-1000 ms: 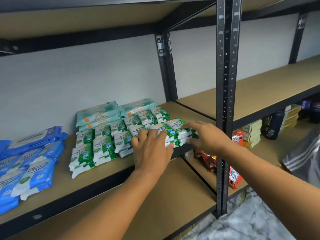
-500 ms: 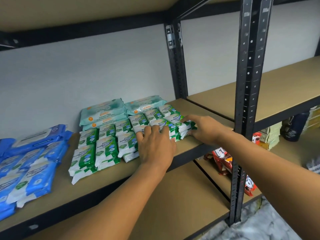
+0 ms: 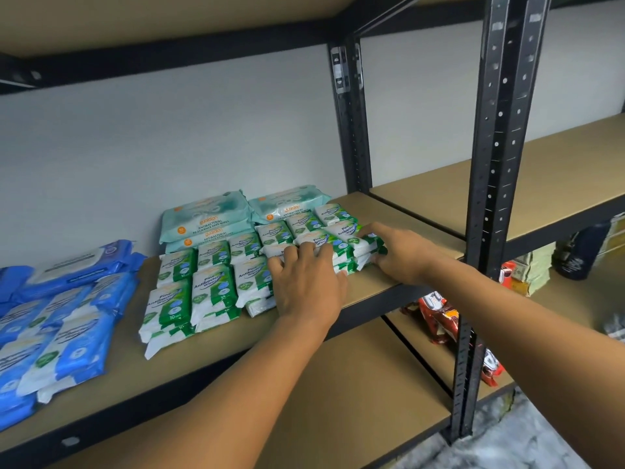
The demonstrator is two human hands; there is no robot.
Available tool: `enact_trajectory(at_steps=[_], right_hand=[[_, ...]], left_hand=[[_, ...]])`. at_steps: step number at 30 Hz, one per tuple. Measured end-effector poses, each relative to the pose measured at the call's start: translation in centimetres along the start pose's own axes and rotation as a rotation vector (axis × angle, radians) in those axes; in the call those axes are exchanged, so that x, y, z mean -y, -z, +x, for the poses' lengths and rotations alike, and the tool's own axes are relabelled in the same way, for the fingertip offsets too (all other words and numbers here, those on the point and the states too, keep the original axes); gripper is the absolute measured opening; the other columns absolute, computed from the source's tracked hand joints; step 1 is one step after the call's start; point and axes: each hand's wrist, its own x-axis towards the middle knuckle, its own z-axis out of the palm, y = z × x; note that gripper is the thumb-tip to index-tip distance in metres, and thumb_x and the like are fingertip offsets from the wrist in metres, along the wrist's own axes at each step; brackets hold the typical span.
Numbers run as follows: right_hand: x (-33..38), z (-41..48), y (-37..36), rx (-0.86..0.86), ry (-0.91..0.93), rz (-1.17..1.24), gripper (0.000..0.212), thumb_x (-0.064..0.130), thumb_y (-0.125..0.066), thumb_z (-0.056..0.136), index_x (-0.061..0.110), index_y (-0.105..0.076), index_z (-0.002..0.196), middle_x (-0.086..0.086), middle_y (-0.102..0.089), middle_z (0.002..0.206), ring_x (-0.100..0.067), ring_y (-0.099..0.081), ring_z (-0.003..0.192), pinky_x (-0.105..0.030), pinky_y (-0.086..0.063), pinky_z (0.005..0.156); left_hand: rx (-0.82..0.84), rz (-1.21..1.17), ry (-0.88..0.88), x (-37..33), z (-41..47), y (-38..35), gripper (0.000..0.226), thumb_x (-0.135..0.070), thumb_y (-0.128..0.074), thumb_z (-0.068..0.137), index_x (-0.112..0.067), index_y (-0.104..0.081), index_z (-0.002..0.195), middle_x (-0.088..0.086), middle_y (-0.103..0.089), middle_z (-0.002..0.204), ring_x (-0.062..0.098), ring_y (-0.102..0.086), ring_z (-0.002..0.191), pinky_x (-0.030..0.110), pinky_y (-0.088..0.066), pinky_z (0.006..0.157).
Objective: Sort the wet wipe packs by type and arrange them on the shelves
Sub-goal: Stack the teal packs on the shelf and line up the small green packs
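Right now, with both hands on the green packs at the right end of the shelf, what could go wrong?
1. The green pack stack that the right hand grips is loosely layered near the shelf's front edge; a pull could drop the lower packs.
2. The left hand presses flat on neighbouring packs; a sideways push could skew the green rows.
3. The right forearm passes close to the black upright; a bump is possible.
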Motion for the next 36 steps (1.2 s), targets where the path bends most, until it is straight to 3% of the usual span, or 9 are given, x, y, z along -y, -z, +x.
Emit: enact_trajectory(at_steps=[4, 8, 10, 13, 19, 24, 26, 32, 36], right_hand=[[0.7, 0.0, 1.5, 0.045, -0.003, 0.087, 0.051, 0.014, -0.062, 0.087, 0.030, -0.052, 0.135, -0.004, -0.057, 0.135, -0.023, -0.057, 0.111, -0.030, -0.046, 0.090], [2.7, 1.5, 3.1, -0.075, -0.053, 0.099, 0.037, 0.023, -0.054, 0.089, 0.029, -0.059, 0.125, -0.004, -0.065, 0.106, -0.022, -0.063, 0.089, -0.034, -0.053, 0.075], [4.2, 2.8, 2.8, -0.188, -0.040, 0.093, 0.034, 0.035, -0.052, 0.090, 0.028, -0.060, 0.122, -0.004, -0.062, 0.106, -0.024, -0.061, 0.091, -0.034, -0.052, 0.077], [5.9, 5.9, 1.3, -0.184, -0.019, -0.056, 0.047, 0.056, -0.050, 0.091, 0.032, -0.057, 0.131, -0.013, -0.050, 0.133, -0.034, -0.048, 0.121, -0.043, -0.044, 0.101], [6.0, 10.7, -1.2, 0.047, -0.139, -0.039, 0.115, 0.099, -0.035, 0.052, 0.033, -0.043, 0.145, -0.008, -0.032, 0.156, -0.033, -0.038, 0.139, -0.052, -0.036, 0.111], [5.9, 12.8, -1.7, 0.126, -0.099, -0.105, 0.108, 0.097, -0.040, 0.061, 0.022, -0.053, 0.138, -0.009, -0.049, 0.146, -0.030, -0.050, 0.129, -0.040, -0.043, 0.105], [6.2, 13.0, -1.9, 0.137, -0.070, -0.181, 0.100, 0.092, -0.040, 0.071, 0.022, -0.050, 0.141, -0.006, -0.046, 0.150, -0.028, -0.047, 0.133, -0.039, -0.040, 0.107], [6.3, 12.8, -1.7, 0.167, -0.068, -0.178, 0.100, 0.091, -0.040, 0.072, 0.023, -0.047, 0.145, -0.005, -0.039, 0.155, -0.027, -0.041, 0.138, -0.041, -0.035, 0.112], [7.2, 11.2, -1.2, 0.113, -0.147, -0.111, 0.128, 0.110, -0.026, 0.037, 0.040, -0.047, 0.141, 0.000, -0.038, 0.155, -0.030, -0.041, 0.138, -0.054, -0.033, 0.111]], left_hand=[[-0.023, -0.067, 0.014, 1.0, -0.2, 0.8, 0.060, -0.064, -0.038, 0.091, -0.031, -0.046, 0.141, -0.005, -0.048, 0.145, 0.021, -0.044, 0.127, 0.043, -0.030, 0.098], [-0.028, -0.122, 0.115, 4.2, 1.1, 2.2, 0.059, -0.064, -0.027, 0.094, -0.032, -0.051, 0.137, -0.004, -0.050, 0.143, 0.022, -0.045, 0.127, 0.044, -0.030, 0.101], [-0.013, -0.105, 0.184, 6.9, 1.7, 2.5, 0.057, -0.063, -0.027, 0.095, -0.030, -0.053, 0.135, -0.001, -0.053, 0.140, 0.025, -0.046, 0.126, 0.044, -0.031, 0.102], [0.076, -0.063, 0.294, 11.1, 2.3, 2.7, 0.059, -0.064, -0.029, 0.094, -0.028, -0.050, 0.136, 0.004, -0.051, 0.141, 0.030, -0.044, 0.128, 0.047, -0.031, 0.103], [0.310, -0.030, 0.467, 19.0, 4.1, 1.5, 0.088, -0.089, -0.025, 0.074, -0.039, -0.035, 0.145, 0.007, -0.038, 0.151, 0.037, -0.035, 0.137, 0.050, -0.033, 0.110], [0.321, 0.043, 0.462, 21.5, 5.2, -1.0, 0.112, -0.103, -0.006, 0.056, -0.041, -0.044, 0.141, 0.004, -0.046, 0.150, 0.031, -0.038, 0.136, 0.044, -0.034, 0.109], [0.333, 0.105, 0.460, 21.7, 5.5, -1.6, 0.119, -0.104, 0.001, 0.050, -0.041, -0.047, 0.140, 0.006, -0.047, 0.149, 0.032, -0.038, 0.135, 0.046, -0.033, 0.108], [0.316, 0.032, 0.468, 21.3, 5.5, -1.1, 0.105, -0.101, -0.007, 0.059, -0.044, -0.049, 0.136, 0.004, -0.050, 0.145, 0.030, -0.043, 0.133, 0.045, -0.038, 0.105], [0.288, -0.152, 0.495, 20.4, 3.9, 1.5, 0.085, -0.090, -0.028, 0.074, -0.042, -0.042, 0.143, 0.005, -0.038, 0.150, 0.032, -0.033, 0.139, 0.046, -0.036, 0.110]])
